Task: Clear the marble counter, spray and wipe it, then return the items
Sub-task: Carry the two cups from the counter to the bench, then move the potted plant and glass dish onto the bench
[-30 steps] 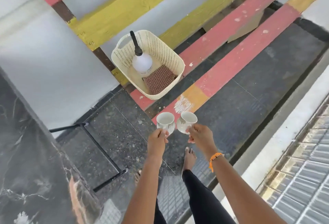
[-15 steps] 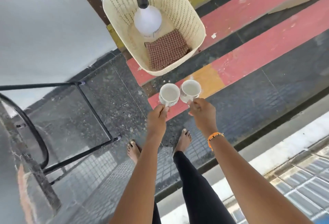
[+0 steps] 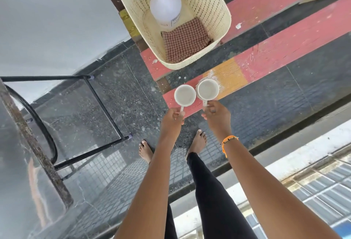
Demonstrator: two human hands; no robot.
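Observation:
Two white cups sit side by side over the near red plank [image 3: 284,48] of a slatted bench. My left hand [image 3: 171,120] pinches the handle of the left cup [image 3: 184,95]. My right hand [image 3: 216,118] pinches the handle of the right cup [image 3: 208,89]. Both cups look empty and upright, rims touching. Whether they rest on the plank or hover just above it, I cannot tell. Beyond them a cream plastic basket [image 3: 218,10] holds a white spray bottle [image 3: 165,8] with a black nozzle and a folded checked cloth [image 3: 185,42].
A black metal frame [image 3: 106,105] stands on the dark speckled floor at left. The dark marble counter edge [image 3: 22,162] runs along the far left. My bare feet [image 3: 197,141] stand just before the bench. A white ledge and railing lie at right.
I have stepped closer to the bench and lowered both cups toward the near red plank. The basket now appears nearer, and the view tilts further down.

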